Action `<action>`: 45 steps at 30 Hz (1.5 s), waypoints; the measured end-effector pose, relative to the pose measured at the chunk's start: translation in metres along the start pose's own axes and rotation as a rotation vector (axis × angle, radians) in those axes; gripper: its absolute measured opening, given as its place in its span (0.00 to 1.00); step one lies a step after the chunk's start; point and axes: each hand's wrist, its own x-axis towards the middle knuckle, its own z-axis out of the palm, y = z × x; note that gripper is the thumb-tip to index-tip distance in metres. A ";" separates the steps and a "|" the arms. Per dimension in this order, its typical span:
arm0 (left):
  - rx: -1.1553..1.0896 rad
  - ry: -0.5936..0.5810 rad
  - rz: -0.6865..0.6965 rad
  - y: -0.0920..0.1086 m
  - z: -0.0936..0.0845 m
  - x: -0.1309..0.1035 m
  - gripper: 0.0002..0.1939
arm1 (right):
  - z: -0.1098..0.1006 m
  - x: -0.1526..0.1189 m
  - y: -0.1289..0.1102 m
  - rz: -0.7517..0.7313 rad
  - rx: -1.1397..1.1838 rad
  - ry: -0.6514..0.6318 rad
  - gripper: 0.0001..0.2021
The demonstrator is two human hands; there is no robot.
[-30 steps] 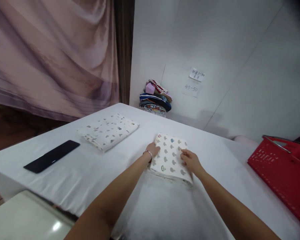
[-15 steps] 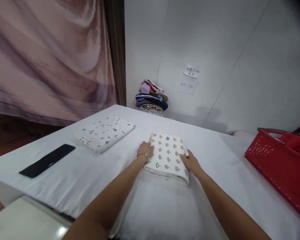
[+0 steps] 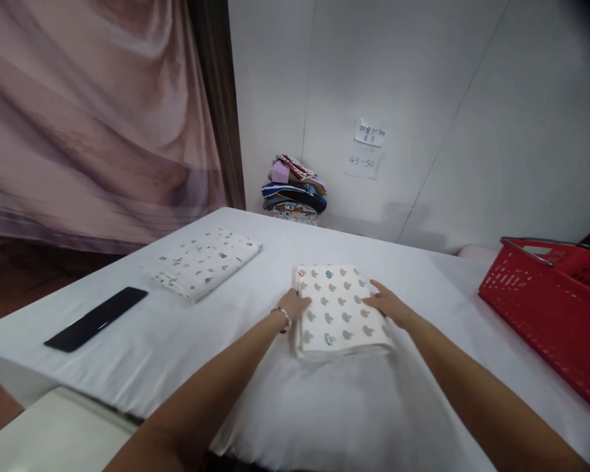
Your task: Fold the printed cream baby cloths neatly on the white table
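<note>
Lying near the left end of a white-covered table (image 3: 177, 341), a black slab (image 3: 97, 318) sits slantwise; beyond it rests a folded leaf-print cloth (image 3: 209, 259); a stack of folded fabrics (image 3: 295, 190) stands by the wall (image 3: 398, 98), under handwritten signs (image 3: 366, 151) to its right. At center, the left hand (image 3: 290, 309), wearing a bracelet, lays its thumb over the left edge of a folded mushroom-print cloth (image 3: 339, 311); whether its fingers close beneath cannot be told; the cloth lies flat between both hands, its longer axis apparently running away from the person toward the wall; the right hand (image 3: 386, 305) touches the right edge, thumb and forefinger spread apart; at far right stands a red basket (image 3: 545, 321), its contents hidden by its side.
</note>
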 end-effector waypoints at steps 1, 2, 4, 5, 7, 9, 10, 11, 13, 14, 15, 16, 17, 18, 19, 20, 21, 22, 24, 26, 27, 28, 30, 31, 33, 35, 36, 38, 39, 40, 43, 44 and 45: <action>-0.034 -0.053 -0.015 0.002 0.012 -0.013 0.19 | -0.017 0.002 0.000 -0.003 -0.037 -0.027 0.46; -0.069 -0.112 -0.030 0.005 0.025 -0.028 0.21 | -0.033 0.005 0.000 -0.012 -0.086 -0.032 0.46; -0.208 -0.312 -0.063 0.011 0.047 -0.054 0.26 | -0.060 0.010 0.001 -0.031 -0.202 0.000 0.44; -0.246 -0.397 -0.067 0.014 0.054 -0.065 0.28 | -0.068 0.012 0.002 -0.027 -0.259 0.030 0.43; -0.222 -0.526 -0.023 0.019 0.059 -0.076 0.22 | -0.077 0.013 0.008 0.004 -0.345 0.082 0.40; -0.094 -0.559 0.074 0.022 0.048 -0.074 0.13 | -0.076 0.011 0.019 0.043 -0.369 0.115 0.37; -0.039 -0.533 0.124 0.023 0.040 -0.068 0.12 | -0.075 0.009 0.025 0.059 -0.369 0.128 0.36; 0.001 -0.466 0.172 0.025 0.030 -0.061 0.13 | -0.075 0.007 0.031 0.071 -0.371 0.139 0.36; 0.036 -0.220 0.270 0.029 0.013 -0.042 0.14 | -0.077 0.003 0.041 0.094 -0.415 0.155 0.37; 0.045 -0.087 0.320 0.032 0.006 -0.031 0.14 | -0.080 0.001 0.044 0.106 -0.452 0.156 0.38; 0.052 0.009 0.365 0.034 0.003 -0.021 0.14 | -0.083 0.000 0.046 0.119 -0.485 0.147 0.39; 0.058 0.058 0.392 0.036 0.002 -0.010 0.15 | -0.087 -0.002 0.048 0.134 -0.507 0.131 0.40; 0.066 0.060 0.397 0.037 0.004 -0.001 0.17 | -0.090 -0.003 0.049 0.150 -0.516 0.114 0.40; 0.074 0.026 0.383 0.038 0.007 0.008 0.19 | -0.093 -0.005 0.049 0.163 -0.511 0.094 0.40; 0.083 -0.024 0.360 0.038 0.012 0.016 0.20 | -0.094 -0.006 0.050 0.168 -0.496 0.071 0.38; 0.092 -0.072 0.337 0.037 0.016 0.022 0.20 | -0.095 -0.007 0.050 0.166 -0.480 0.047 0.36; 0.099 -0.110 0.318 0.035 0.021 0.026 0.18 | -0.094 -0.008 0.051 0.155 -0.465 0.024 0.34; 0.102 -0.136 0.306 0.033 0.024 0.028 0.16 | -0.093 -0.008 0.052 0.136 -0.455 0.007 0.32; 0.099 -0.143 0.291 0.028 0.027 0.028 0.12 | -0.090 -0.005 0.051 0.081 -0.474 0.017 0.30; 0.090 -0.131 0.262 0.021 0.026 0.021 0.10 | -0.089 0.003 0.047 0.024 -0.542 0.074 0.31; 0.081 -0.120 0.243 0.017 0.026 0.015 0.10 | -0.089 0.008 0.042 -0.005 -0.583 0.102 0.33; 0.068 -0.104 0.223 0.014 0.025 0.008 0.10 | -0.089 0.015 0.036 -0.032 -0.623 0.120 0.35; 0.042 -0.059 0.186 0.007 0.026 -0.007 0.09 | -0.087 0.029 0.022 -0.081 -0.696 0.127 0.39; 0.032 -0.036 0.168 0.005 0.026 -0.014 0.09 | -0.084 0.035 0.015 -0.101 -0.731 0.126 0.41; 0.025 -0.009 0.131 0.002 0.028 -0.025 0.11 | -0.078 0.043 0.004 -0.124 -0.793 0.132 0.40; 0.028 0.014 0.112 0.001 0.028 -0.031 0.16 | -0.068 0.042 -0.001 -0.166 -0.787 0.174 0.35; 0.029 0.033 0.135 0.002 0.028 -0.033 0.19 | -0.064 0.037 -0.002 -0.201 -0.746 0.205 0.31; 0.048 0.091 0.291 0.003 0.026 -0.035 0.22 | -0.054 0.017 -0.001 -0.272 -0.635 0.266 0.23; 0.073 0.113 0.409 0.004 0.025 -0.036 0.22 | -0.050 0.002 0.000 -0.295 -0.566 0.283 0.21; 0.108 0.120 0.531 0.005 0.024 -0.037 0.22 | -0.047 -0.015 0.002 -0.306 -0.496 0.284 0.18; 0.239 0.043 0.796 0.008 0.023 -0.038 0.19 | -0.038 -0.072 0.009 -0.323 -0.336 0.220 0.16; 0.276 0.002 0.845 0.009 0.023 -0.038 0.18 | -0.036 -0.090 0.013 -0.328 -0.325 0.192 0.15; 0.306 -0.034 0.883 0.010 0.024 -0.037 0.16 | -0.034 -0.105 0.017 -0.333 -0.351 0.171 0.15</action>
